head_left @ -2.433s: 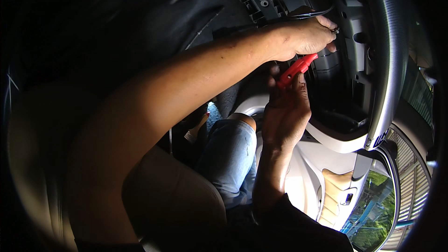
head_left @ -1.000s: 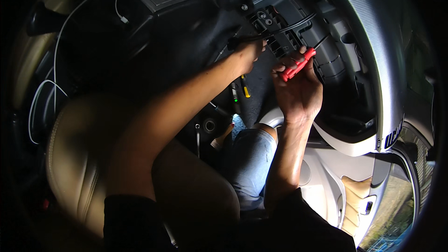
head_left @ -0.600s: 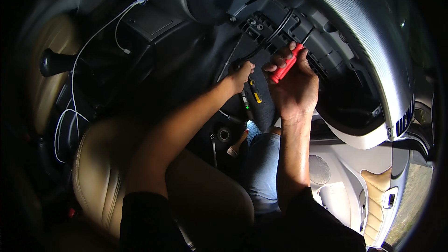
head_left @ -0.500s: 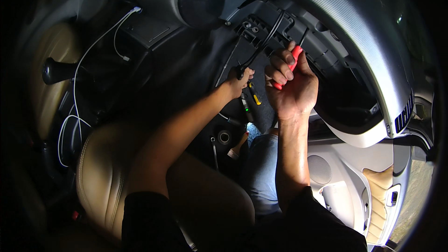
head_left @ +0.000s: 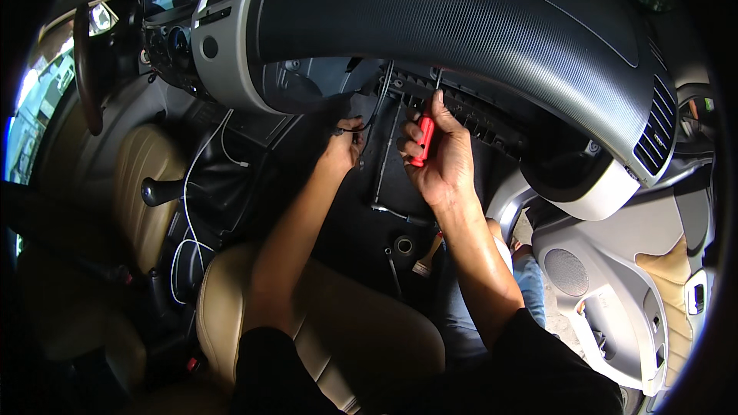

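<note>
Under the dashboard (head_left: 461,15), my right hand (head_left: 446,161) is closed round the red handle of a screwdriver (head_left: 425,140). The dark shaft points up, and its tip is hidden below the dashboard's lower edge. To the left, my left hand (head_left: 346,146) has its fingers closed on a black cable (head_left: 377,110), which hangs down from the dashboard opening. A ribbed black plastic frame (head_left: 477,124) runs along that opening, just beyond my right hand.
On the floor lie a brush (head_left: 427,256), a roll of tape (head_left: 403,244) and a wrench (head_left: 393,270). A white cable (head_left: 189,192) loops beside the gear lever (head_left: 160,191). The door (head_left: 607,284) stands ajar at right; beige seat (head_left: 223,300) below.
The view has tilted up, showing more dashboard. My right hand has brought the screwdriver up to the dashboard's underside, its shaft now more upright. My left hand still grips the cable.
</note>
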A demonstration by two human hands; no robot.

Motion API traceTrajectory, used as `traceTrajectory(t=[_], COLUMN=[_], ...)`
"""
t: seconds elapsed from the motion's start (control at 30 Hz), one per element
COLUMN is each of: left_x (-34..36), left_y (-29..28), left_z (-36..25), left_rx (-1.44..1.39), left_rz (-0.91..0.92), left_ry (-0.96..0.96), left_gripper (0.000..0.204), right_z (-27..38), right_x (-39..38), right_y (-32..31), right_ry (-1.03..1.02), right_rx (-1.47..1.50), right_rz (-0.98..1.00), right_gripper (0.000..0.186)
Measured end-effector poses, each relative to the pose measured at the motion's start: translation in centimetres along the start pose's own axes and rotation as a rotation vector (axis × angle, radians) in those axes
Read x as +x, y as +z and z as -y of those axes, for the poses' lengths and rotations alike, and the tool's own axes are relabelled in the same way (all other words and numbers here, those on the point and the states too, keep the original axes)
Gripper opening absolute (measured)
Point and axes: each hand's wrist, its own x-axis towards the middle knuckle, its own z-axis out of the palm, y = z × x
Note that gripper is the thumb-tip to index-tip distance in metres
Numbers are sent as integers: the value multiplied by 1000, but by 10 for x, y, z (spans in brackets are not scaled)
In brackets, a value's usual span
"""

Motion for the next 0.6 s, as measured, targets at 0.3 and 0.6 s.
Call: traceTrajectory(t=[0.3, 0.6], left_x=[-25, -33], left_y=[-18, -3], left_z=[6, -8], left_rx=[-135, -227], left_rz=[-28, 91], left_ry=[36, 34], left_gripper=[4, 24], right_z=[9, 7], right_x=[6, 7], right_y=[-11, -5], right_ry=[61, 108], right_rx=[37, 90], right_rz=[152, 76], right_gripper=[42, 38])
